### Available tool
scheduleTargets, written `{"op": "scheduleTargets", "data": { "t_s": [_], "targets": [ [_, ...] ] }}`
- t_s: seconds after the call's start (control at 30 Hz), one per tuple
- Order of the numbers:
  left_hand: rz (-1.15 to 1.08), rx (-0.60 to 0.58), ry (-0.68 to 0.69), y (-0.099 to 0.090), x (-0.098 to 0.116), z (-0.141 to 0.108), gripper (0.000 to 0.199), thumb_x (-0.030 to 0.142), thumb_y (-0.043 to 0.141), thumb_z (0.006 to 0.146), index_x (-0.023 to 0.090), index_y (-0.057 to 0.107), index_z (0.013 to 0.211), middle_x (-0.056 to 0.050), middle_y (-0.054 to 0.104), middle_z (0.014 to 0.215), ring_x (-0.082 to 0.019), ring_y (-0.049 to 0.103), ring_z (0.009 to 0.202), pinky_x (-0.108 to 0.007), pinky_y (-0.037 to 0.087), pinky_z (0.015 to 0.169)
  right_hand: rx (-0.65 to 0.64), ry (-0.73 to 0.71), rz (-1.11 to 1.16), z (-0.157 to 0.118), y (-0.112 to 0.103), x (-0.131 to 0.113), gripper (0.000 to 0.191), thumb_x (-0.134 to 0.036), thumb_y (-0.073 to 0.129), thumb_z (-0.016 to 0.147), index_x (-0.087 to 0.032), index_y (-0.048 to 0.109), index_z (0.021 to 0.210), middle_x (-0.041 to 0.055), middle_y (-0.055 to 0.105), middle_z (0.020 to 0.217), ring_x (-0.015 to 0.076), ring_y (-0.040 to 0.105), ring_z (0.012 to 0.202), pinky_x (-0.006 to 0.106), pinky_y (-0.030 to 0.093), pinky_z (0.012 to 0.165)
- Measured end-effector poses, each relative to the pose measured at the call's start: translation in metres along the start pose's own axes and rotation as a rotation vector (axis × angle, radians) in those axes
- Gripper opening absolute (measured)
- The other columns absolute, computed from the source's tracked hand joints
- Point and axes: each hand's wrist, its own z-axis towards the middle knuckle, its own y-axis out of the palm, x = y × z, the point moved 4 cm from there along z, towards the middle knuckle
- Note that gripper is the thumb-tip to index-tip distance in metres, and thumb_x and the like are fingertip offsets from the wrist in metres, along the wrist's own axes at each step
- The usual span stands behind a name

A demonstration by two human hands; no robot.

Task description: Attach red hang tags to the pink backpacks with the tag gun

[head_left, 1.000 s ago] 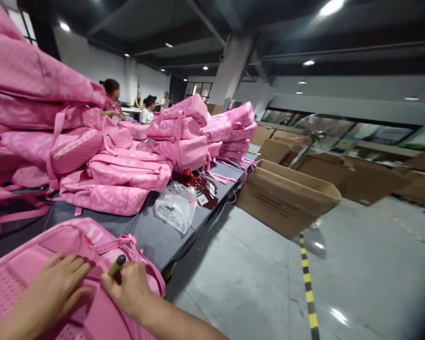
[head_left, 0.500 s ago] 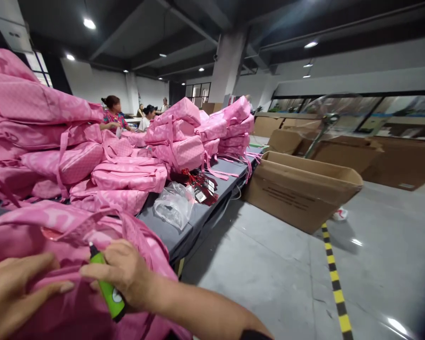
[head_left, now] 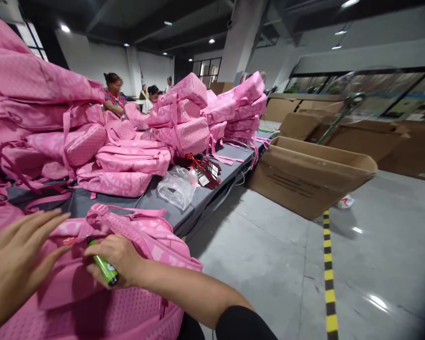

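A pink patterned backpack (head_left: 127, 302) lies in front of me at the near end of the table, its dotted mesh side and straps showing. My right hand (head_left: 118, 259) is closed around a green marker pen (head_left: 106, 268) with black ends, held slanted over the upper part of the backpack. Over the backpack's left side, my left hand (head_left: 24, 259) is open, its fingers stretched out and the thumb apart. A small red label (head_left: 69, 241) shows on the backpack between the two hands.
Pink backpacks (head_left: 46, 85) are piled along the grey-covered table (head_left: 145, 200). A clear plastic bag (head_left: 177, 189) and dark red tags (head_left: 207, 172) lie near its edge. Right of it stand a large cardboard box (head_left: 304, 184) and a fan (head_left: 356, 99). People work behind the piles.
My left hand has come off the backpack's fabric and its fingers have straightened. The backpack's straps and mesh now show more. My right hand keeps the marker pen, and the view has shifted.
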Motion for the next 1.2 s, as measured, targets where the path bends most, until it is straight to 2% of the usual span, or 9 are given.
{"op": "scheduleTargets", "data": {
  "t_s": [0.07, 0.13, 0.27, 0.47, 0.67, 0.8, 0.97, 1.1, 1.2],
  "targets": [
    [0.122, -0.051, -0.034, -0.006, 0.003, 0.025, 0.080, 0.048, 0.047, 0.081, 0.021, 0.022, 0.151, -0.016, 0.050, 0.145, -0.040, 0.051, 0.129, -0.054, 0.046, 0.101, 0.070, 0.023, 0.031, -0.001, 0.005, -0.006, 0.024, -0.032, 0.057, 0.090, -0.020, 0.054, 0.111, -0.0002, 0.071, 0.093, 0.0130, 0.065, 0.082, 0.026, 0.049, 0.085],
    [0.237, -0.244, -0.075, -0.002, 0.013, 0.043, 0.080, 0.044, 0.051, 0.080, 0.015, 0.027, 0.151, -0.017, 0.061, 0.130, -0.036, 0.061, 0.114, -0.045, 0.051, 0.091, 0.154, 0.048, 0.057, -0.010, 0.009, -0.016, 0.022, -0.032, 0.058, 0.089, -0.021, 0.055, 0.108, -0.0008, 0.069, 0.086, 0.0146, 0.063, 0.079, 0.030, 0.048, 0.081],
    [0.302, -0.426, -0.087, 0.005, 0.038, 0.057, 0.070, 0.049, 0.061, 0.082, 0.021, 0.045, 0.144, -0.012, 0.064, 0.127, -0.029, 0.060, 0.110, -0.037, 0.046, 0.090, 0.266, 0.022, 0.123, -0.040, -0.001, -0.036, 0.012, -0.029, 0.057, 0.090, -0.023, 0.059, 0.100, 0.0007, 0.061, 0.077, 0.0180, 0.058, 0.075, 0.033, 0.044, 0.072],
    [0.342, -0.317, -0.006, 0.011, 0.053, 0.041, 0.101, 0.057, 0.071, 0.075, 0.023, 0.020, 0.155, -0.016, 0.034, 0.156, -0.034, 0.033, 0.142, -0.054, 0.023, 0.115, 0.155, 0.015, 0.337, -0.049, -0.021, -0.011, 0.033, -0.017, 0.056, 0.091, -0.024, 0.055, 0.123, 0.0077, 0.069, 0.109, 0.0229, 0.065, 0.103, 0.044, 0.050, 0.093],
    [0.414, -0.335, -0.002, 0.025, 0.063, 0.029, 0.128, 0.059, 0.081, 0.063, 0.024, 0.003, 0.158, -0.018, 0.013, 0.163, -0.038, 0.015, 0.150, -0.062, 0.011, 0.118, 0.180, 0.394, 0.504, -0.051, -0.012, 0.005, 0.035, -0.027, 0.054, 0.096, -0.021, 0.044, 0.128, 0.0067, 0.074, 0.097, 0.0219, 0.072, 0.094, 0.040, 0.058, 0.085],
    [0.422, -0.350, -0.136, 0.034, 0.054, 0.033, 0.118, 0.049, 0.080, 0.069, 0.024, 0.007, 0.158, -0.016, 0.013, 0.164, -0.037, 0.016, 0.150, -0.059, 0.014, 0.120, 0.113, 0.513, 0.501, -0.043, -0.010, 0.015, 0.020, -0.031, 0.057, 0.095, -0.024, 0.054, 0.113, 0.0036, 0.075, 0.094, 0.0200, 0.073, 0.090, 0.034, 0.058, 0.079],
    [0.396, -0.264, -0.313, 0.039, 0.045, 0.034, 0.093, 0.040, 0.072, 0.078, 0.020, 0.023, 0.154, -0.017, 0.018, 0.163, -0.037, 0.023, 0.146, -0.063, 0.026, 0.113, -0.082, 0.413, 0.411, -0.032, -0.018, 0.033, 0.029, -0.039, 0.061, 0.092, -0.025, 0.064, 0.117, 0.0055, 0.073, 0.112, 0.0242, 0.069, 0.104, 0.040, 0.054, 0.090],
    [0.367, -0.311, -0.353, 0.046, 0.038, 0.041, 0.095, 0.045, 0.073, 0.077, 0.020, 0.025, 0.154, -0.017, 0.013, 0.164, -0.037, 0.024, 0.146, -0.053, 0.038, 0.106, -0.199, 0.450, 0.314, -0.023, -0.016, 0.042, 0.033, -0.042, 0.053, 0.095, -0.024, 0.064, 0.120, 0.0062, 0.069, 0.120, 0.0262, 0.064, 0.110, 0.044, 0.050, 0.095],
    [0.358, -0.314, -0.376, 0.050, 0.032, 0.046, 0.096, 0.048, 0.073, 0.076, 0.019, 0.025, 0.154, -0.017, 0.011, 0.164, -0.037, 0.022, 0.147, -0.051, 0.038, 0.105, -0.249, 0.515, 0.283, -0.010, -0.009, 0.045, 0.027, -0.040, 0.055, 0.093, -0.023, 0.064, 0.112, 0.0058, 0.071, 0.108, 0.0241, 0.067, 0.098, 0.040, 0.051, 0.086]
  ]
}}
